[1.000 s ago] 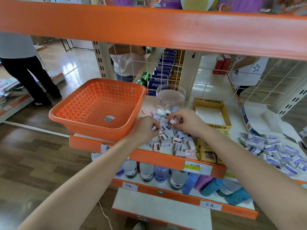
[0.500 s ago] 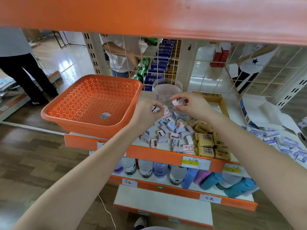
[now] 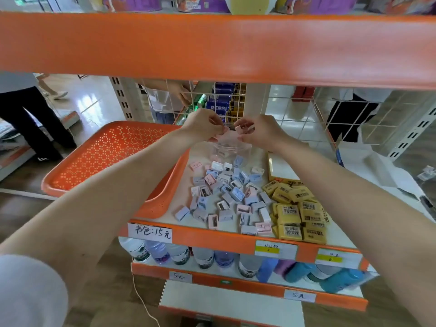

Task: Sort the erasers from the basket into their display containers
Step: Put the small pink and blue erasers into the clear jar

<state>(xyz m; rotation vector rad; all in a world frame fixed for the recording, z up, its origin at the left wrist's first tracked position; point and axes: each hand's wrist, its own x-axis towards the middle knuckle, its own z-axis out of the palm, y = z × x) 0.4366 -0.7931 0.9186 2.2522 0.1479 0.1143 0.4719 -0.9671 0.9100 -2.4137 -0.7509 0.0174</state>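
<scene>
Both hands have come up off the pile since a second ago and now sit close together right over the clear jar. My right hand has a pinch grip on one small pink eraser, thumb and forefinger on its sides, just above the jar's mouth. My left hand is just beside that grip with the fingers curled in tight. Honestly can't tell if there's a piece tucked in there or nothing

Below the grip and nearer to me, the rest of the pastel erasers lie in a loose heap on the shelf. That heap touches a bunch of yellow erasers on its right, and the yellow box sits behind those. The orange basket is down to the left of the grip, tilted, and looks empty in the part my arm doesn't hide

Handling-wise, my guess is these are featherlight, stiff little blocks with smooth faces, so a bit slippery but not fragile. Pinching the two flat sides with fingertips should be plenty, no squeezing needed, and you could probably scoop a few at once. The jar looks thin and light too, so I'd let go low over the mouth and avoid knocking the rim, or it may skid or tip
</scene>
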